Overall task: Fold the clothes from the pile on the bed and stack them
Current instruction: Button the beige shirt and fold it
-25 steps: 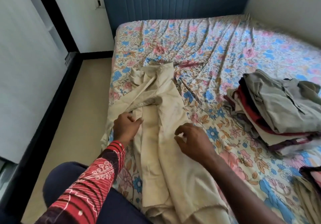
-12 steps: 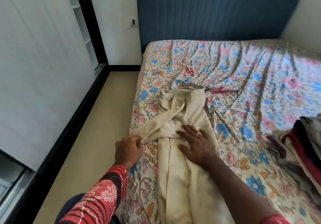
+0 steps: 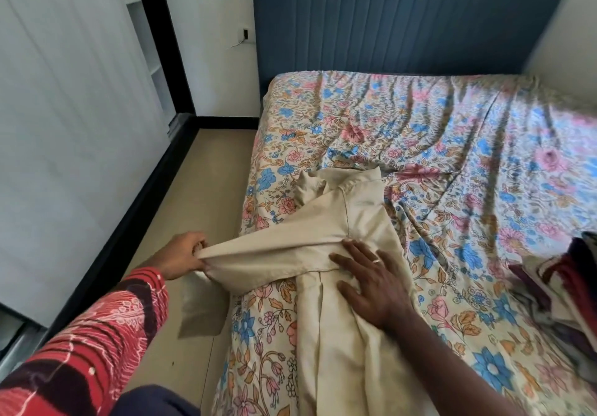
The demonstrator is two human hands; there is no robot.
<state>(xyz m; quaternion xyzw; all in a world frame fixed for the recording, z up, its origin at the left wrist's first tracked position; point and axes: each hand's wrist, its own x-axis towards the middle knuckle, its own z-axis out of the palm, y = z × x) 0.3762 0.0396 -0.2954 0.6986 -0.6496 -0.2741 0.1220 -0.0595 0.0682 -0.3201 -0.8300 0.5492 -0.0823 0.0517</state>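
A cream shirt (image 3: 352, 221) lies lengthwise near the left edge of the bed (image 3: 468, 144), collar toward the headboard. My left hand (image 3: 181, 257) grips the end of its sleeve and holds it stretched out past the bed's edge, over the floor. My right hand (image 3: 371, 283) lies flat with spread fingers on the shirt's body, just below the sleeve seam. A stack of clothes (image 3: 568, 289) in red, white and dark fabric sits at the right edge of the view, partly cut off.
The blue padded headboard (image 3: 407, 21) stands at the far end. A strip of beige floor (image 3: 193, 254) runs between the bed and a white wardrobe with black trim (image 3: 64, 125) on the left. My knee in dark trousers shows at the bottom.
My left hand has pulled the sleeve out to the left, off the bed's edge. My right hand went from hovering to lying flat on the shirt. My view lifted toward the headboard.
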